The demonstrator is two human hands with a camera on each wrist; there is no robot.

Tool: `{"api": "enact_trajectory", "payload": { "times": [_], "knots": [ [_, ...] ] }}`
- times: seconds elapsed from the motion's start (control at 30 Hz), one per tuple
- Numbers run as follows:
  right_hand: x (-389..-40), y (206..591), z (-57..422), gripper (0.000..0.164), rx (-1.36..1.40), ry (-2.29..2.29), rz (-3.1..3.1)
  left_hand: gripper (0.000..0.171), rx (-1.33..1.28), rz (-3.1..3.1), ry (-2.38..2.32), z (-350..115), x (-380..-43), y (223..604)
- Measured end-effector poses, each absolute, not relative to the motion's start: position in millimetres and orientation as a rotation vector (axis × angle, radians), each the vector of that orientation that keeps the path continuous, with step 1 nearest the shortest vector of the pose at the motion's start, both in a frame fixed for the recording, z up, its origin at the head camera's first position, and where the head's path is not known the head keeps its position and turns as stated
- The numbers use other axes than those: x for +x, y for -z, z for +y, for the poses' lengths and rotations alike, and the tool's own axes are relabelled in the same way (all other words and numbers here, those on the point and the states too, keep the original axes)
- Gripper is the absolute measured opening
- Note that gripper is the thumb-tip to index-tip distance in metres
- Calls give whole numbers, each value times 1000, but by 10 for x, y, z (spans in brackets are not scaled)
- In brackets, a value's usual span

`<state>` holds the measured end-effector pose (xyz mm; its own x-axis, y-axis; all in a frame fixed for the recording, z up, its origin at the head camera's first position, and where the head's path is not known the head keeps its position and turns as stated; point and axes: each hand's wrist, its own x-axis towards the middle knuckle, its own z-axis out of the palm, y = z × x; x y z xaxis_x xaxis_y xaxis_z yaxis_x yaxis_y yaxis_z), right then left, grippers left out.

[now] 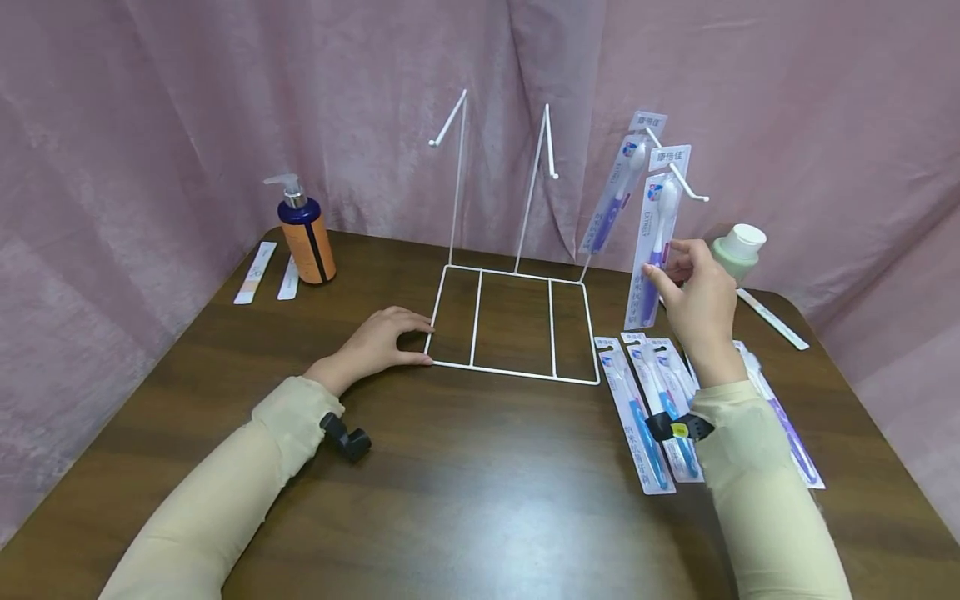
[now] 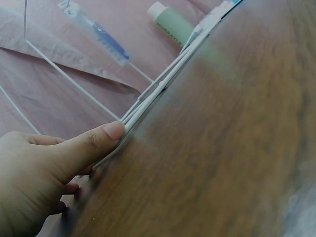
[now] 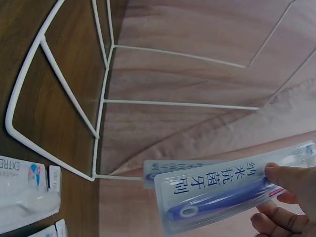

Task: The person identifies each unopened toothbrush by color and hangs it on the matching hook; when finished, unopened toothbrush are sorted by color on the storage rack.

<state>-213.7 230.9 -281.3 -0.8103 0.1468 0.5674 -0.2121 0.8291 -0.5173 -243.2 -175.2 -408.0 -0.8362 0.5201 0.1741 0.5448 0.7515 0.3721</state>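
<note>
From where I stand, two white sachets [image 1: 256, 272] lie at the far left of the brown table [image 1: 480, 500], one of them against an orange pump bottle [image 1: 308, 237] with a dark blue top. Next comes the left hand [image 1: 380, 342], its thumb and fingers slightly parted and gripping the near left corner of a white wire rack [image 1: 513, 373], which stands on the tabletop with its hooks raised before the pink curtain [image 1: 360, 100]. On the rack's right-hand hook hangs a purple toothbrush pack [image 1: 612, 200], tilted; in front of it, threaded on the same hook, is a second purple pack [image 1: 643, 292]. The right hand [image 1: 702, 293] has this front one pinched by its edge, the thumb across its face and the fingers behind. Below, blue toothbrush packs [image 1: 633, 421] lie beside the rack, partly hidden by the right forearm, with another purple one [image 1: 787, 429] past the sleeve. Behind that hand stands a green bottle [image 1: 735, 260] with a white cap, and a narrow white strip [image 1: 772, 319] lies near it.
</note>
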Motion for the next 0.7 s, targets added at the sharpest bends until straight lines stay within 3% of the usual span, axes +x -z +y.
{"api": "enact_trajectory", "payload": {
  "times": [0.7],
  "knots": [
    [-2783, 2805, 2169, 46, -84, -827, -2468, 56, -861, -2911, 661, -1720, -2425, 4043]
  ]
}}
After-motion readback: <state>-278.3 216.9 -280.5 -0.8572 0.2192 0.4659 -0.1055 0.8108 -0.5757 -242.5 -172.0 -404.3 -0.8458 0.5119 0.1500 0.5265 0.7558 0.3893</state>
